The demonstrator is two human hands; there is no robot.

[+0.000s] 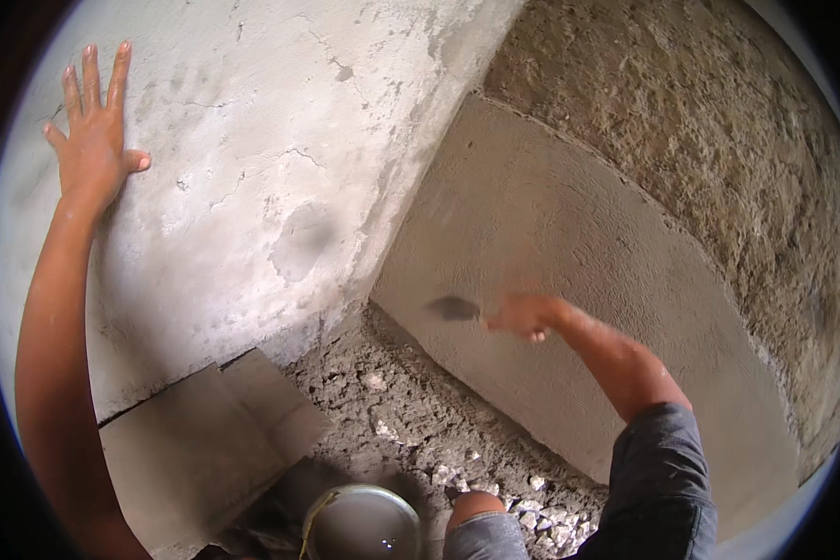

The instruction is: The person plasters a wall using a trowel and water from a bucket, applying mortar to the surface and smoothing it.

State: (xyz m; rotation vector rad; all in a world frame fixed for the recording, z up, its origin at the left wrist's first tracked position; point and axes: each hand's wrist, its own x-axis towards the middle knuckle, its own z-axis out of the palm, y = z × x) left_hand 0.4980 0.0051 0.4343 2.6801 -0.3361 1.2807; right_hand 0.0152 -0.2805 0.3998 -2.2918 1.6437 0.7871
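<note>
My left hand (93, 145) is pressed flat on the pale, cracked wall (243, 121), fingers spread. Over the lower left part of the grey plastered wall (569, 215), my right hand (530, 315) is closed around the handle of a trowel (454, 308). The hand and the trowel are smeared by motion. The trowel's dark blade points left, toward the corner where the two walls meet. Whether the blade touches the plaster, I cannot tell. Most of the handle is hidden in my fingers.
A bucket (362, 523) of greyish liquid stands at the bottom centre. Flat grey boards (191, 448) lie at the lower left. Rubble and crumbled mortar (373, 401) line the wall's foot, with white stones (551, 523) nearby. Rough, unplastered wall (691, 121) borders the smooth area above and right.
</note>
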